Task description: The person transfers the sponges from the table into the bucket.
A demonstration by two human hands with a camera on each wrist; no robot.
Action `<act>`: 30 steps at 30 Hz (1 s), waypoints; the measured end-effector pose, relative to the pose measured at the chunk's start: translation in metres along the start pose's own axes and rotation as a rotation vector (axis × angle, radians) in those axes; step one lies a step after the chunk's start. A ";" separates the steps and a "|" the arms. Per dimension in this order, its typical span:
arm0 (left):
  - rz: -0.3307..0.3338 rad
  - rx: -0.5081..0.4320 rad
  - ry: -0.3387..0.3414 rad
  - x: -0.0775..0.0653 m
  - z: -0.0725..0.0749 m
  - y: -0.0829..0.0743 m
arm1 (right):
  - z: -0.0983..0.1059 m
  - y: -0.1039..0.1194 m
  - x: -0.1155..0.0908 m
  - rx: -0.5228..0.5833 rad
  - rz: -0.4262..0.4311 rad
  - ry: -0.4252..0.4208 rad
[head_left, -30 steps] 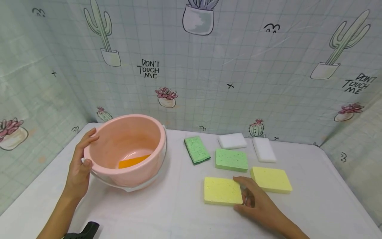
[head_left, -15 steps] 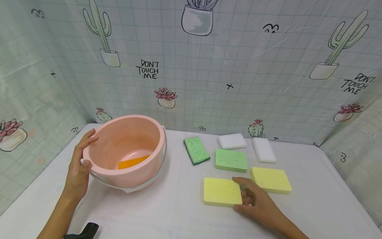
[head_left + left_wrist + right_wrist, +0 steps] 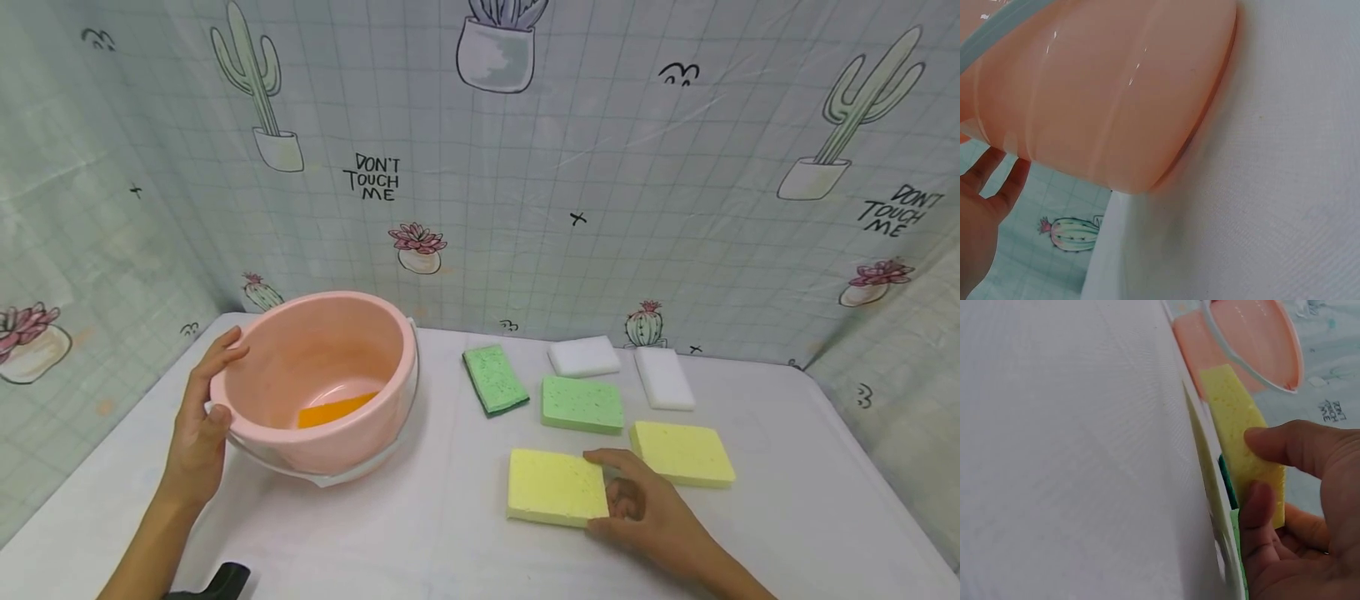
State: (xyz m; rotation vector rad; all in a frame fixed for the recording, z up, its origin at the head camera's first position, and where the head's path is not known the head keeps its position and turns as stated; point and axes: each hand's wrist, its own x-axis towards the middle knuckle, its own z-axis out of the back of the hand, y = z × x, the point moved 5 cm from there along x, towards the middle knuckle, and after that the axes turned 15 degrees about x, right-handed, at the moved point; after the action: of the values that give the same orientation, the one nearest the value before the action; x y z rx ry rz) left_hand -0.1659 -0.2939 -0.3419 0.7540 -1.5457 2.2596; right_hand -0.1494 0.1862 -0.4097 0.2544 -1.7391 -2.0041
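A person's right hand pinches a yellow sponge by its right end, thumb on the near edge and index finger on the far one, while the left hand grips the rim of a pink bucket to the left. I see the sponge on the near side of a green sponge, over a white table; whether it fully clears the surface I cannot tell. From my distant post, I judge the porous block light, soft enough to dent, and neither slippery nor fragile. I favor those two opposite edges, pressed gently, since a hold at one end could let the free end sag or swing.
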 end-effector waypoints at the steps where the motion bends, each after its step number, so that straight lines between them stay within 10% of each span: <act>1: 0.000 0.003 0.000 0.000 0.000 0.000 | -0.001 0.002 0.000 0.005 -0.002 0.005; 30: 0.007 0.000 -0.004 0.000 0.001 0.000 | -0.031 0.068 0.060 0.067 0.065 0.029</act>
State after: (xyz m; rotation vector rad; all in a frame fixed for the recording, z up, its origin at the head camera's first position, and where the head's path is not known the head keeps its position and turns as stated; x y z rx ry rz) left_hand -0.1655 -0.2948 -0.3423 0.7545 -1.5524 2.2639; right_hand -0.1730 0.1250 -0.3395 0.2450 -1.7756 -1.8901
